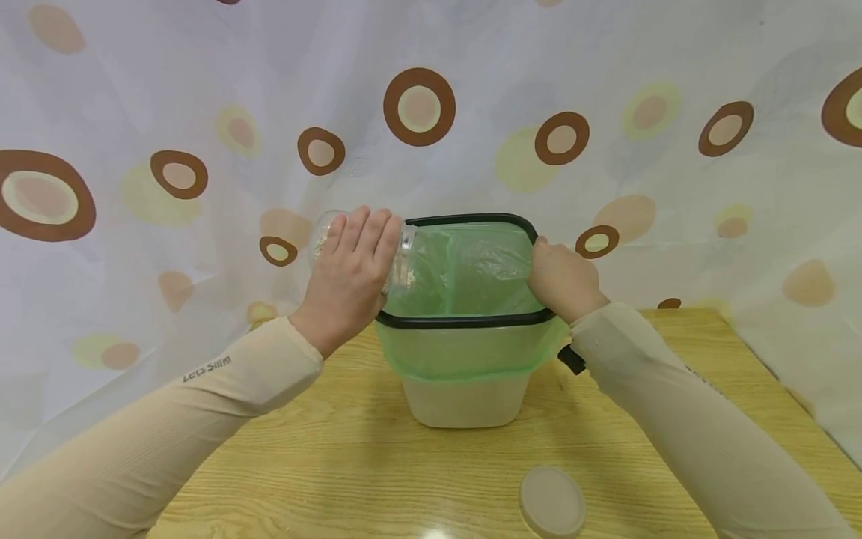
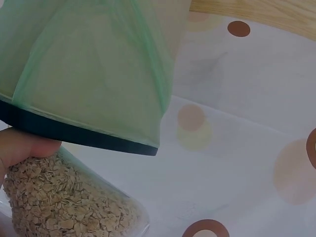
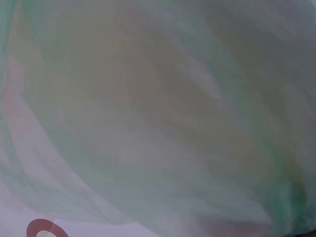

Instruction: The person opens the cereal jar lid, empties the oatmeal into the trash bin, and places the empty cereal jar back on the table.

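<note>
A small pale waste bin [image 1: 465, 404] stands on the table, lined with a green plastic bag [image 1: 498, 273] that folds down over its outside. Round its mouth runs a black rim [image 1: 465, 323]. My left hand [image 1: 350, 266] grips a clear jar [image 1: 407, 258], tipped on its side with its mouth toward the bag's opening at the left. Oat flakes [image 2: 64, 202] show inside the jar in the left wrist view, where the thumb lies right at the rim. On the opposite side, my right hand [image 1: 566, 277] holds the rim. Blurred green bag film fills the right wrist view.
A round beige lid [image 1: 552, 501] lies on the wooden table [image 1: 404, 479], in front of the bin. Beside the right wrist a short black piece [image 1: 572, 359] sticks out. Behind and along the sides hangs a white spotted sheet [image 1: 471, 172].
</note>
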### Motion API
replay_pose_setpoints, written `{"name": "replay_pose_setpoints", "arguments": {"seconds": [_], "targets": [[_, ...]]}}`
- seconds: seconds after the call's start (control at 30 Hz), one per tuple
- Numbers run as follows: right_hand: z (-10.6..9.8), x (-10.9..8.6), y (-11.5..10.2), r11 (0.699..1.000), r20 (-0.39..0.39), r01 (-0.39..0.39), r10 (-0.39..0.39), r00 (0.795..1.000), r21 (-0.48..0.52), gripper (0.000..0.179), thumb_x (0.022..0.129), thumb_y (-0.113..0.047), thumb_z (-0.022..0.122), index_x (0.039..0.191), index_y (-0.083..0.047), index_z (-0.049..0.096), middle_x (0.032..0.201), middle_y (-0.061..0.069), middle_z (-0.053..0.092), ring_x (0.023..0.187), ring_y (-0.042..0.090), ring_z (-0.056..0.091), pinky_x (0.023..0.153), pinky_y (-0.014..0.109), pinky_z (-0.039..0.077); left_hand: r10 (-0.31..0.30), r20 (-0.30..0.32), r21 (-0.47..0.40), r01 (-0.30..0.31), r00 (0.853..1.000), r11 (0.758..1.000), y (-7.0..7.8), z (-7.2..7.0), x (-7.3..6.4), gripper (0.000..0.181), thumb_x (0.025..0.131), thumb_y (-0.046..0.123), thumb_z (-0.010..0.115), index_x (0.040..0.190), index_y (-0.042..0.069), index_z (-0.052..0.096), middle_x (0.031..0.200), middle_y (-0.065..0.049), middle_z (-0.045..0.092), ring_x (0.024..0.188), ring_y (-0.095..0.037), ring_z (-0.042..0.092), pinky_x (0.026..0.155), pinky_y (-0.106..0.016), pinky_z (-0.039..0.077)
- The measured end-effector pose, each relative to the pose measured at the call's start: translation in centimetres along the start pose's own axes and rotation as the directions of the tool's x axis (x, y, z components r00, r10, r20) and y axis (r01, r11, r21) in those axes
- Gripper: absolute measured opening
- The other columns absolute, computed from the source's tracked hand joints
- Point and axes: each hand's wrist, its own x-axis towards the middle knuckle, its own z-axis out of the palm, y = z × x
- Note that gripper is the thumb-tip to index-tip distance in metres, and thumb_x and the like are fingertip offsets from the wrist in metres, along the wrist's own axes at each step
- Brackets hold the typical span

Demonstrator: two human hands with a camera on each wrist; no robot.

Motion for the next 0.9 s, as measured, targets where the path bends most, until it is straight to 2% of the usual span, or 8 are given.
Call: {"name": "replay_pose_setpoints", "arguments": {"seconds": [0.3,0.47,0.67,0.9], "targets": [[-0.06,0.05,-0.11,1.000,0.004,-0.015,0.015,1.000,-0.010,0.048,0.095,-0.002,0.039,0.139,0.016,0.035,0.083,0.028,0.063,0.063,0.036,0.062,0.051,0.047,0.049,0.009,-0.028,0.020,-0.008,1.000,1.000,-0.14,0.18,0.23,0.064,0.068,-0.005,0.070,0.127,-0.007,0.045,0.123,-0.025,0.051,0.115,-0.043,0.048,0.099,-0.054,0.037],[-0.08,0.09,-0.08,1.000,0.011,-0.018,0.018,1.000,-0.008,0.048,0.095,-0.002,0.038,0.139,0.016,0.035,0.079,0.026,0.062,0.061,0.034,0.061,0.050,0.045,0.048,0.022,-0.052,0.038,-0.020,0.998,0.999,-0.30,0.16,0.56,0.058,0.071,-0.007,0.066,0.125,-0.007,0.045,0.122,-0.024,0.051,0.114,-0.043,0.049,0.099,-0.054,0.038],[-0.06,0.15,0.01,1.000,0.015,-0.011,0.011,1.000,-0.010,0.048,0.095,-0.001,0.040,0.139,0.016,0.035,0.073,0.022,0.060,0.059,0.032,0.059,0.049,0.043,0.046,0.031,-0.028,0.035,-0.030,0.999,0.999,-0.18,-0.10,0.62,0.062,0.070,-0.004,0.070,0.126,-0.007,0.045,0.124,-0.025,0.051,0.115,-0.044,0.048,0.099,-0.055,0.038],[-0.06,0.12,0.03,1.000,0.013,-0.007,0.007,1.000,-0.007,0.048,0.095,-0.001,0.040,0.139,0.017,0.035,0.070,0.020,0.059,0.056,0.031,0.058,0.048,0.042,0.045,0.038,-0.028,0.039,-0.037,0.999,0.999,-0.07,-0.05,0.62,0.058,0.073,-0.005,0.067,0.126,-0.007,0.046,0.124,-0.025,0.051,0.115,-0.043,0.048,0.099,-0.055,0.037]]}}
